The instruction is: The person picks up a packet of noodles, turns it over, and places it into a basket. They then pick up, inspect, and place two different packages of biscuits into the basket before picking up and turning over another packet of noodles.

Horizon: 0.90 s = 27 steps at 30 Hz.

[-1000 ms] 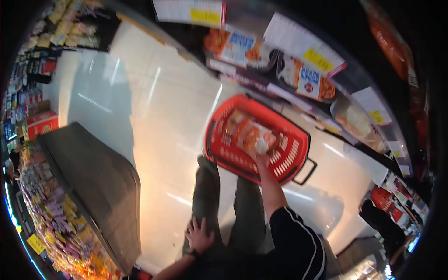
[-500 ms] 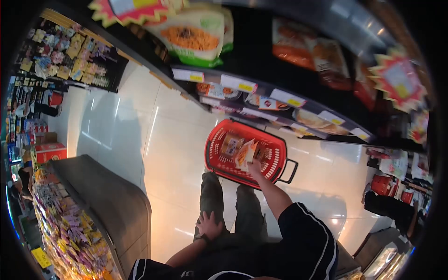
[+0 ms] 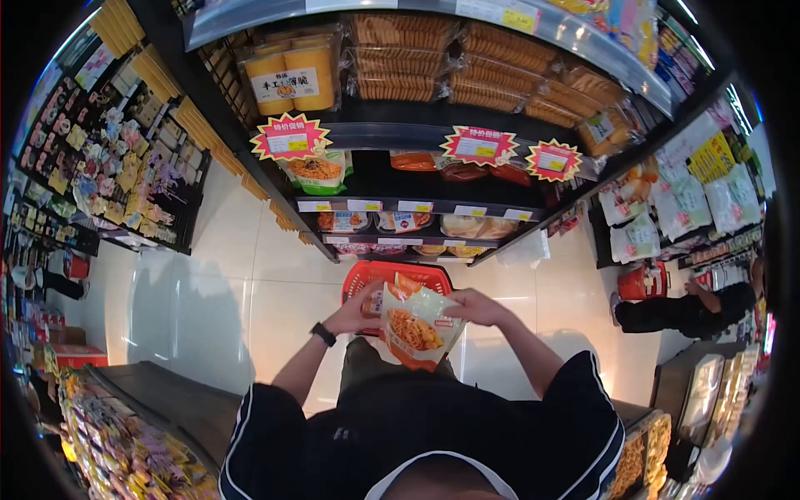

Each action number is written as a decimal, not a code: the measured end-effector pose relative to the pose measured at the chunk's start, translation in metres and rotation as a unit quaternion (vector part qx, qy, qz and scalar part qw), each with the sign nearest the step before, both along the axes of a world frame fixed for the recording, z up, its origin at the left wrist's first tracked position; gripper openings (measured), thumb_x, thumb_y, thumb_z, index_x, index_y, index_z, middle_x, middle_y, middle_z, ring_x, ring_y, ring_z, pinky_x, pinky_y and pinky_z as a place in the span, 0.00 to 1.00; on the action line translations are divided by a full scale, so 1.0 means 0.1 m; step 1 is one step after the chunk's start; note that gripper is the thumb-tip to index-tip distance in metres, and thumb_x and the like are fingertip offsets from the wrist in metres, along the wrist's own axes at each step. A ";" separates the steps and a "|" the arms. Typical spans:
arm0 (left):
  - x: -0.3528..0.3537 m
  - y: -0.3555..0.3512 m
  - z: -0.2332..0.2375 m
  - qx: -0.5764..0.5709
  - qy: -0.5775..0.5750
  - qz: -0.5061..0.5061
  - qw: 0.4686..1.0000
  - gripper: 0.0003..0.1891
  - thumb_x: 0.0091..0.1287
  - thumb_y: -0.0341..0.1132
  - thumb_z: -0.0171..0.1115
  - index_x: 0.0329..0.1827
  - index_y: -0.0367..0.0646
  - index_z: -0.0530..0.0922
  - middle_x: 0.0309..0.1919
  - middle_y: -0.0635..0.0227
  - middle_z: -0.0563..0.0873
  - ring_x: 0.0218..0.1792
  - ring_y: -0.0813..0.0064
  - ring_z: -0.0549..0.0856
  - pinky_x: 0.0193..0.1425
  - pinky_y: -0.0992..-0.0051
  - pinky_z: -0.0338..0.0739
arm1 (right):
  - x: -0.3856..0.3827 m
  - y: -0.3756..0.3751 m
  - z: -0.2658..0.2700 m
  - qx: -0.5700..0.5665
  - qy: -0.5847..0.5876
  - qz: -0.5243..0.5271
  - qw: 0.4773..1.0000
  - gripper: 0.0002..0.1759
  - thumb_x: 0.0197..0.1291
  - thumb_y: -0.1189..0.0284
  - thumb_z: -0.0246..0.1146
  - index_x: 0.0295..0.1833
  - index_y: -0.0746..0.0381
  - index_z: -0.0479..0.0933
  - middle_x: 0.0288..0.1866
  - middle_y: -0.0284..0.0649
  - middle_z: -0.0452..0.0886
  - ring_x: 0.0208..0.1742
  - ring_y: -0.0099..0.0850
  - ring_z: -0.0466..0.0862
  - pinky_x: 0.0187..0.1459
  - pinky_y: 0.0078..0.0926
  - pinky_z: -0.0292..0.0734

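Note:
A pouch with a picture of noodles [image 3: 414, 327] is tilted in front of my body, above the red shopping basket [image 3: 360, 272]. My right hand [image 3: 473, 307] pinches its upper right edge. My left hand [image 3: 353, 311], wearing a dark wristband, curls around a small brown packet [image 3: 374, 302] with a purplish label, right beside the pouch's left edge. The pouch covers part of this packet and most of the inside of the basket. The basket stands on the floor between my legs and the shelves.
Ahead is a shelf rack [image 3: 367, 202] with stacked packs of biscuits [image 3: 400, 58], more pouches [image 3: 317, 172] and star-shaped price signs [image 3: 479, 146]. A dark counter [image 3: 167, 400] stands behind on the left. Another person [image 3: 696, 308] is at the right near a red basket [image 3: 640, 282].
The pouch has come up out of the basket in my right hand. My left hand has left my thigh and closed around the small packet. My view has tilted up toward the shelves.

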State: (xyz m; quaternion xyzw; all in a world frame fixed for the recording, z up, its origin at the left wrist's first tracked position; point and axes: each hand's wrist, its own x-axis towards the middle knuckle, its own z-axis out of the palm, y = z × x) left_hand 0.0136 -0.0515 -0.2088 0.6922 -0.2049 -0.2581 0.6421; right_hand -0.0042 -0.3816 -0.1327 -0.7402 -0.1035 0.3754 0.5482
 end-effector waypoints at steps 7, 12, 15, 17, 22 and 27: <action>0.14 -0.07 0.45 -0.187 0.285 -0.120 0.933 0.36 0.52 0.26 0.75 0.66 0.39 0.68 0.59 0.65 0.79 0.59 0.71 0.79 0.63 0.67 0.74 | 0.03 0.25 0.86 0.157 0.038 -0.167 0.973 0.15 0.63 0.68 0.63 0.52 0.65 0.78 0.42 0.33 0.83 0.42 0.20 0.80 0.44 0.19 0.75; 0.00 -0.06 0.53 -0.241 0.397 -0.024 0.885 0.26 0.63 0.28 0.66 0.64 0.38 0.69 0.54 0.63 0.82 0.52 0.70 0.83 0.57 0.68 0.80 | -0.27 0.64 0.80 0.292 0.101 -0.420 0.853 0.26 0.65 0.68 0.61 0.66 0.65 0.65 0.58 0.40 0.78 0.56 0.31 0.80 0.56 0.30 0.77; 0.02 -0.01 0.62 -0.203 0.370 -0.005 0.906 0.25 0.64 0.29 0.65 0.64 0.37 0.69 0.54 0.63 0.81 0.52 0.71 0.83 0.56 0.69 0.81 | -0.51 1.04 0.47 0.279 0.079 -0.491 0.821 0.29 0.67 0.67 0.58 0.69 0.66 0.60 0.62 0.43 0.75 0.63 0.35 0.76 0.62 0.36 0.73; 0.05 0.02 0.76 -0.161 0.339 -0.004 0.927 0.25 0.65 0.29 0.65 0.64 0.37 0.68 0.54 0.63 0.81 0.52 0.71 0.83 0.56 0.70 0.81 | -0.52 1.16 0.32 0.260 0.076 -0.535 0.800 0.26 0.67 0.69 0.58 0.67 0.67 0.63 0.61 0.45 0.75 0.61 0.35 0.78 0.60 0.36 0.76; 0.10 0.00 0.78 -0.140 0.293 -0.018 0.946 0.27 0.64 0.31 0.67 0.65 0.36 0.67 0.54 0.63 0.81 0.52 0.72 0.83 0.56 0.73 0.80 | -0.51 1.15 0.22 0.271 0.067 -0.559 0.781 0.20 0.66 0.72 0.62 0.61 0.66 0.70 0.53 0.41 0.80 0.52 0.31 0.82 0.52 0.31 0.80; 0.02 -0.04 0.88 -0.138 0.203 0.000 0.969 0.28 0.63 0.32 0.68 0.64 0.36 0.66 0.53 0.63 0.81 0.51 0.74 0.83 0.55 0.74 0.80 | -0.56 1.11 0.27 0.276 0.072 -0.565 0.774 0.20 0.66 0.71 0.61 0.60 0.67 0.70 0.53 0.42 0.81 0.51 0.31 0.82 0.51 0.32 0.80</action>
